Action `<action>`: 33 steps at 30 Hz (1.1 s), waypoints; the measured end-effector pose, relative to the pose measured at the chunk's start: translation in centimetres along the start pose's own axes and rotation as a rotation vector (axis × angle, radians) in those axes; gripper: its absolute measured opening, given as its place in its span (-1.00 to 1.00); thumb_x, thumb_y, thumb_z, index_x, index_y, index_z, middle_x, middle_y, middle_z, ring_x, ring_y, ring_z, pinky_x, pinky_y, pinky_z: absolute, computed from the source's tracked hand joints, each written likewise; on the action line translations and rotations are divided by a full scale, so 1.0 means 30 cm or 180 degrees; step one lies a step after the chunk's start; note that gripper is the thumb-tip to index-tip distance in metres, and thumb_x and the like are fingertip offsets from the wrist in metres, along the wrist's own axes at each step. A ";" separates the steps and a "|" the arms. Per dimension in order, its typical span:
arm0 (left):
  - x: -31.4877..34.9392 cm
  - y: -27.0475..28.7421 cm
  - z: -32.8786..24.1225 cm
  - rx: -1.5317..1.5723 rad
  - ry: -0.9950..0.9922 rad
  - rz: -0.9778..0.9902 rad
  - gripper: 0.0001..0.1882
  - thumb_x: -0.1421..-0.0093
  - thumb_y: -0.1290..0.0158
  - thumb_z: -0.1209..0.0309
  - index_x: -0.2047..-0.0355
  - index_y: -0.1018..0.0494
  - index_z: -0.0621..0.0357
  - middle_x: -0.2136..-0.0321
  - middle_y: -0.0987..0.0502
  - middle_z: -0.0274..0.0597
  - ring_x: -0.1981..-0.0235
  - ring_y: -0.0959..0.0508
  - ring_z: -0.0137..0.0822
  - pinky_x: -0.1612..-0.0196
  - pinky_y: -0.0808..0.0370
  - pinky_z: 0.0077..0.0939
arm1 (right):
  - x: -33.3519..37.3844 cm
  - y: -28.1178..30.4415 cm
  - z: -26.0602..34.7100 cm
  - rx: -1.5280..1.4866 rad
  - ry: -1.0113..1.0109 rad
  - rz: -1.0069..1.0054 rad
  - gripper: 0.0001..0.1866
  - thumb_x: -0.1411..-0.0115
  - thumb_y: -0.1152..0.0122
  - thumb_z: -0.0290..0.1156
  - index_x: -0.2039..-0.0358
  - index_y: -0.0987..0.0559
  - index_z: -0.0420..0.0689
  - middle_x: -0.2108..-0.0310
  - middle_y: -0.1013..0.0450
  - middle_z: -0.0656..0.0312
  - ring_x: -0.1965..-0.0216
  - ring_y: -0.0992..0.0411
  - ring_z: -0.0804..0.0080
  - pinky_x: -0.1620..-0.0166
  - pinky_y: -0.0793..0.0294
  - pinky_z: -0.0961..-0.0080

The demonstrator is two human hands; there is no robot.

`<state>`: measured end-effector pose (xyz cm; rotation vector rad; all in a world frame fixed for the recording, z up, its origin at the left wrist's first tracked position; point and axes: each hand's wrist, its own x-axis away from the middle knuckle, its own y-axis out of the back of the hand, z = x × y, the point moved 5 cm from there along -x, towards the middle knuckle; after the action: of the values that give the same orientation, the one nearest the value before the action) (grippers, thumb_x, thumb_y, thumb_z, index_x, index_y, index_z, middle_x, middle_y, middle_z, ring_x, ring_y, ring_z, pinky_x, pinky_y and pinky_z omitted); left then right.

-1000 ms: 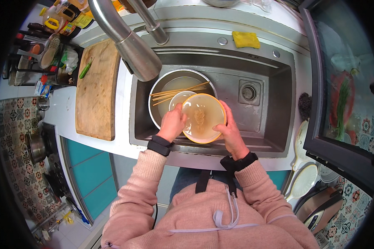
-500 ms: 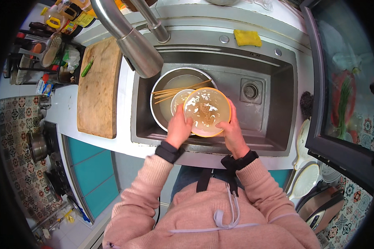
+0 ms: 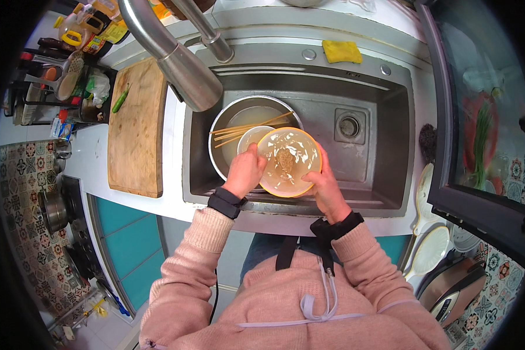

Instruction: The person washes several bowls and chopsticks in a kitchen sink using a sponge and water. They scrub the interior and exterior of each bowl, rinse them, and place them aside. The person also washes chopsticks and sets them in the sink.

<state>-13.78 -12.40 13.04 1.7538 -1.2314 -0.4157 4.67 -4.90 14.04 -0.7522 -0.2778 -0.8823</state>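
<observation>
A shallow orange-rimmed bowl [image 3: 302,153] of cloudy water is held over the front of the sink. A brownish clump [image 3: 285,161] lies in its middle under the water. My right hand [image 3: 328,185] grips the bowl's right side, thumb over the rim. My left hand [image 3: 245,172] is closed at its left rim, with its fingertips partly hidden. Behind the bowl, a smaller white bowl [image 3: 252,135] sits in a large metal basin [image 3: 214,153] with cloudy water. Several wooden chopsticks [image 3: 233,129] lie across the basin.
The steel sink [image 3: 385,157] has a drain [image 3: 349,126] at right. A faucet [image 3: 186,73] overhangs its left side. A cutting board [image 3: 137,140] with a green pepper [image 3: 121,99] lies left. A yellow cloth [image 3: 341,51] rests on the back ledge. An open window frame [image 3: 449,116] stands right.
My left hand has shifted left along the bowl's rim, its thumb drawn back. The brownish clump shows more compactly in the water. My right hand keeps its hold.
</observation>
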 end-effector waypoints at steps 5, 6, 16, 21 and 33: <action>-0.022 0.012 -0.003 -0.0218 -0.0098 -0.0035 -0.76 -0.18 0.00 0.33 0.41 -0.43 0.31 0.57 -0.53 0.20 0.48 -0.55 0.21 0.38 -0.48 0.05 | 0.007 -0.011 0.000 0.0284 0.0139 0.0102 -0.10 0.04 -0.02 -0.64 -0.36 -0.01 0.01 -0.24 -0.16 0.18 -0.22 -0.21 0.32 -0.15 -0.40 0.35; -0.027 0.012 0.000 -0.0267 -0.0025 0.0034 -0.76 -0.18 0.00 0.33 0.41 -0.43 0.31 0.57 -0.53 0.21 0.48 -0.55 0.21 0.38 -0.48 0.05 | 0.008 -0.015 0.004 0.0353 0.0242 0.0125 -0.10 0.04 -0.03 -0.64 -0.36 -0.01 0.01 -0.24 -0.16 0.19 -0.22 -0.22 0.32 -0.15 -0.39 0.35; 0.040 -0.009 0.003 0.0395 0.0143 -0.0121 -0.80 -0.18 0.04 0.38 0.35 -0.38 0.34 0.58 -0.50 0.26 0.49 -0.53 0.25 0.38 -0.47 0.07 | -0.008 0.002 -0.002 0.0146 0.0124 0.0061 -0.13 0.04 -0.02 -0.62 -0.35 -0.06 0.00 -0.23 -0.17 0.20 -0.21 -0.22 0.33 -0.12 -0.42 0.35; -0.008 0.024 -0.005 -0.0523 -0.0002 -0.0077 -0.68 -0.24 0.03 0.22 0.46 -0.48 0.23 0.61 -0.52 0.14 0.53 -0.55 0.16 0.42 -0.49 0.01 | 0.016 -0.009 -0.004 0.0054 -0.0107 0.0110 -0.12 0.06 -0.04 -0.63 -0.34 -0.07 -0.02 -0.24 -0.16 0.19 -0.23 -0.19 0.33 -0.21 -0.27 0.40; 0.068 -0.063 0.067 0.1916 0.0896 -0.0437 -0.75 -0.26 -0.04 0.25 0.29 -0.46 0.22 0.54 -0.57 -0.05 0.48 -0.59 -0.11 0.35 -0.47 -0.29 | 0.002 0.001 0.004 0.0077 0.0164 0.0142 -0.13 0.09 -0.03 -0.65 -0.33 -0.10 -0.07 -0.24 -0.17 0.22 -0.26 -0.15 0.36 -0.28 -0.15 0.43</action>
<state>-13.23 -15.01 10.88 2.3180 -1.0985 0.1495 4.76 -4.85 14.14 -0.7097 -0.2248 -0.8534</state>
